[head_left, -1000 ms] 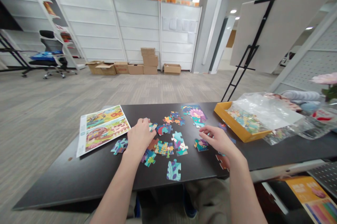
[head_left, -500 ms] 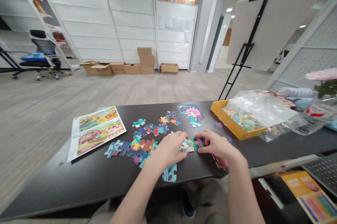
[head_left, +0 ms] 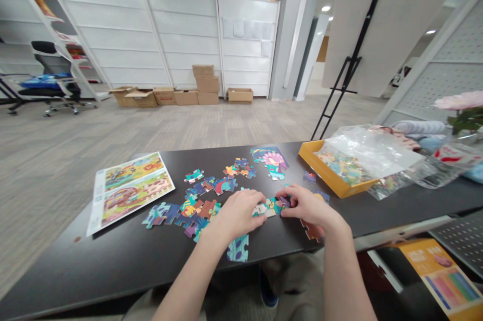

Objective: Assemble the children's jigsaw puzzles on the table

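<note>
Between my two hands lie joined jigsaw puzzle pieces point(head_left: 270, 207) in teal, white and purple, flat on the black table point(head_left: 158, 255). My left hand point(head_left: 241, 213) is curled over the left end of them, thumb and fingers gripping a whitish piece. On the right end, my right hand point(head_left: 302, 205) pinches a purple piece between thumb and fingers. Loose pieces point(head_left: 204, 209) lie to the left of my left hand, partly overlapping. A teal spotted piece point(head_left: 238, 249) sits below my left wrist, and a brown piece point(head_left: 311, 230) is partly hidden under my right hand.
A joined peacock section point(head_left: 274, 161) lies toward the far edge. The picture sheet point(head_left: 132, 187) is at the left. An orange box point(head_left: 339, 187) holding more pieces and plastic bags stands at the right. Below it is another orange package point(head_left: 445, 270).
The view has shifted slightly, so everything sits a little further left. Both hands keep nearly the same grip on the puzzle pieces.
</note>
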`<state>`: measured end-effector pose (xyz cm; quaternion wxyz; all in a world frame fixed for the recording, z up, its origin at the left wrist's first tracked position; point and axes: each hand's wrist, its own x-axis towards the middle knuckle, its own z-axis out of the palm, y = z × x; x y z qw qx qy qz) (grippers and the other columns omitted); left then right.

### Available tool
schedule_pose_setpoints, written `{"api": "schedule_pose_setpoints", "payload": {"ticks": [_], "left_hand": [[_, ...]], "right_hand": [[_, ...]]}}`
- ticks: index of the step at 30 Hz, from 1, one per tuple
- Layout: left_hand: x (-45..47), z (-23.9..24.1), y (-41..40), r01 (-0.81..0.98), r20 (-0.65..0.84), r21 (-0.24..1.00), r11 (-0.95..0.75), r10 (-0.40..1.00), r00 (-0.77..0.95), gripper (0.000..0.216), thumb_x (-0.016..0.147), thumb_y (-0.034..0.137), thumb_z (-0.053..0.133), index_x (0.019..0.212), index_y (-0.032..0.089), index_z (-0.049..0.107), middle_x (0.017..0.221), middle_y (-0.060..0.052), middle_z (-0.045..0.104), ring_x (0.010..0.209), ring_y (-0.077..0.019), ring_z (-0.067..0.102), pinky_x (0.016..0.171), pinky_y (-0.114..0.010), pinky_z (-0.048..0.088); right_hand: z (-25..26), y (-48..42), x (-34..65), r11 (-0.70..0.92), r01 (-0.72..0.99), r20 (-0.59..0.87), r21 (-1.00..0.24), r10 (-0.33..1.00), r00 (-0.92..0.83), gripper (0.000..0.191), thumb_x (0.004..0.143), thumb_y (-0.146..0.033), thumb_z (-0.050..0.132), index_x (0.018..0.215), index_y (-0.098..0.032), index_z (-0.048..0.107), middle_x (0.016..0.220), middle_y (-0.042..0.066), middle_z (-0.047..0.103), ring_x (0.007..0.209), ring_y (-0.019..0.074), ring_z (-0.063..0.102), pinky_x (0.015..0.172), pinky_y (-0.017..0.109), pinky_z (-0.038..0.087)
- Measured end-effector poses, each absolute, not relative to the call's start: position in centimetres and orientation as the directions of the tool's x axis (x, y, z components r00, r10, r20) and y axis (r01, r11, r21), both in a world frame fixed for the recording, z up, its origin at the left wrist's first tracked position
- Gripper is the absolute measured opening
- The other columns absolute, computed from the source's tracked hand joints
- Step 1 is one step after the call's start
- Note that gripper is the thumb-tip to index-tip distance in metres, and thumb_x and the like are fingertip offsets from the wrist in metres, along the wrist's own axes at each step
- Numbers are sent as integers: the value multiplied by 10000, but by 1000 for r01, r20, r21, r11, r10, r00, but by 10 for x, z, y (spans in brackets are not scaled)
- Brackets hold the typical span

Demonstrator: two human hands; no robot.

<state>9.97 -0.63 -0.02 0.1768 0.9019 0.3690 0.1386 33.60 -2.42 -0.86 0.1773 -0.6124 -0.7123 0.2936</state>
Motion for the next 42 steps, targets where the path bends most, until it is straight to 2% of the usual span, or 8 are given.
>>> {"api": "schedule_pose_setpoints", "payload": {"ticks": [8, 19, 25, 28, 33, 36, 40, 42], "left_hand": [[96, 2, -8, 628, 104, 365, -687, 701, 706, 135, 864, 331, 725, 929, 217, 691, 1053, -23, 716, 1017, -225, 644, 892, -322, 501], [96, 6, -15, 647, 92, 210, -733, 674, 733, 154, 923, 367, 651, 938, 220, 693, 1035, -29, 717, 1027, -244, 634, 850, -351, 518], [95, 5, -16, 628, 103, 145, -765, 643, 759, 97, 941, 303, 615, 932, 221, 664, 1036, -35, 706, 1008, -236, 620, 858, -351, 513], [95, 5, -20, 626, 112, 148, -766, 641, 759, 86, 939, 280, 606, 994, 229, 648, 1064, -44, 693, 1028, -237, 604, 884, -354, 507], [96, 2, -26, 638, 149, 141, -757, 653, 743, 270, 973, 247, 516, 1223, 303, 602, 1192, -48, 646, 1091, -248, 563, 931, -402, 485], [96, 1, -29, 651, 131, 123, -749, 663, 737, 275, 981, 250, 487, 1218, 311, 613, 1227, -55, 633, 1104, -270, 555, 896, -430, 490], [98, 0, -31, 658, 135, 112, -744, 668, 732, 274, 968, 260, 519, 1227, 291, 604, 1415, -59, 552, 1186, -299, 534, 913, -458, 487], [99, 0, -31, 656, 127, 110, -747, 665, 736, 277, 969, 249, 519, 1236, 269, 592, 1400, -65, 575, 1193, -303, 539, 915, -463, 488]], "right_hand": [[-9, -24, 336, 98, 767, -91, -634, 976, -199, 409, 685, -206, 771, 1093, -199, 747, 966, 37, 629, 723, 152, 558, 688, 277, 449], [-10, -24, 336, 101, 767, -93, -634, 974, -206, 383, 689, -193, 770, 1070, -216, 751, 952, 27, 617, 709, 142, 551, 675, 270, 442], [-10, -22, 334, 129, 758, -80, -639, 969, -233, 350, 705, -179, 752, 1052, -222, 766, 960, 26, 600, 711, 138, 550, 670, 265, 445], [-10, -22, 333, 145, 755, -69, -639, 967, -244, 338, 718, -195, 746, 1054, -223, 766, 970, 29, 596, 715, 139, 559, 682, 270, 458], [-13, -22, 335, 155, 760, -62, -632, 967, -249, 354, 723, -220, 744, 1077, -223, 751, 974, 35, 602, 731, 146, 571, 683, 269, 465], [-12, -23, 336, 136, 761, -78, -635, 968, -238, 403, 711, -203, 740, 1114, -203, 730, 999, 43, 619, 732, 144, 576, 691, 269, 471], [-8, -25, 334, 114, 776, -92, -620, 972, -216, 387, 709, -192, 723, 1095, -177, 724, 953, 43, 657, 740, 156, 574, 695, 273, 459], [-7, -25, 333, 107, 785, -96, -611, 974, -207, 373, 703, -187, 722, 1075, -173, 724, 923, 37, 668, 748, 159, 574, 691, 268, 449]]}}
